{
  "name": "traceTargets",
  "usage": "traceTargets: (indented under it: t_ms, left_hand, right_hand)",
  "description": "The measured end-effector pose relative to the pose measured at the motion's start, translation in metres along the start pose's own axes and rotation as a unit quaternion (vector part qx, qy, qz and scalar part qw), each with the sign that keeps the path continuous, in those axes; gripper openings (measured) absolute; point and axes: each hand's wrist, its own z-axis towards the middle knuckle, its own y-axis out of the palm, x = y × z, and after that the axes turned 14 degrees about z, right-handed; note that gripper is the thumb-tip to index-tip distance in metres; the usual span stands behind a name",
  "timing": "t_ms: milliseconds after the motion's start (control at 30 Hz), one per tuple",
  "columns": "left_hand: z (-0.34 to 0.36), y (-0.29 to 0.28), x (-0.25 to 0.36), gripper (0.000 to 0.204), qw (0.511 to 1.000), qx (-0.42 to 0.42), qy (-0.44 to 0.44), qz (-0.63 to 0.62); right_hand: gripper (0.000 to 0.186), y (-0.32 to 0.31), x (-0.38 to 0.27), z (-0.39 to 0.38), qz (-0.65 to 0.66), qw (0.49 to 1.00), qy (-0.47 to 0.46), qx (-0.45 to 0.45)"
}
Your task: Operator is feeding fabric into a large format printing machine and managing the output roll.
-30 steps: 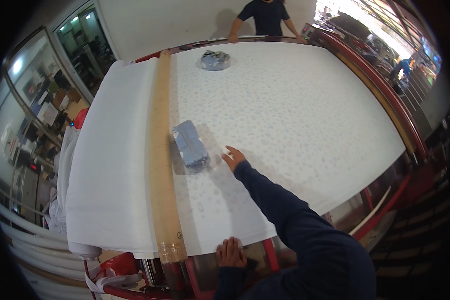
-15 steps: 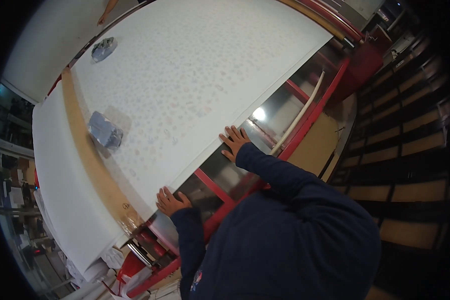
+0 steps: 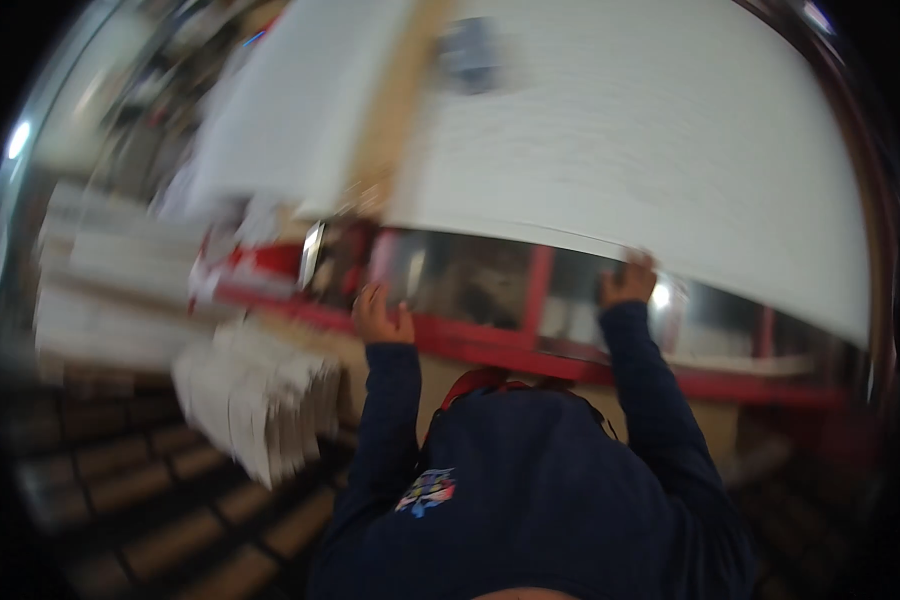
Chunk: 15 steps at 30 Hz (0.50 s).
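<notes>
A wide white sheet [image 3: 610, 150] with a faint speckled pattern is spread over a red-framed table [image 3: 450, 340]. My right hand [image 3: 627, 281] is at the sheet's near edge, its fingers stretched out and somewhat blurred, with nothing seen in it. Lower and to the left, my left hand [image 3: 381, 316] is held up over the red frame, apart from the sheet, thumb and fingers spread and holding nothing. On the sheet's far left part sits a grey-blue wrapped block [image 3: 470, 55], smeared by motion.
A tan roller [image 3: 395, 110] runs along the sheet's left side, with more white material [image 3: 280, 110] beyond it. White stacked bundles [image 3: 255, 395] stand at the lower left, beside a slatted floor [image 3: 200, 500]. Red material [image 3: 275, 258] lies near the table's left corner.
The view has swung left, bringing the stacked bundles in. My left hand has come off the sheet's edge toward me. My right hand is still at the edge.
</notes>
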Motion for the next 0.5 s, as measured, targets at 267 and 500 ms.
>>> traceTargets:
  t_ms: [267,500]
  left_hand:
    - [0.035,-0.1,-0.212,0.037,0.986,0.068,-0.049,0.143]
    - [0.21,-0.036,-0.335,0.042,0.925,-0.105,0.061,0.36]
  right_hand:
    - [0.068,-0.002,-0.111,0.011,-0.069,0.99,-0.042,-0.119]
    - [0.07,0.09,-0.319,-0.01,0.019,0.988,0.0,-0.156]
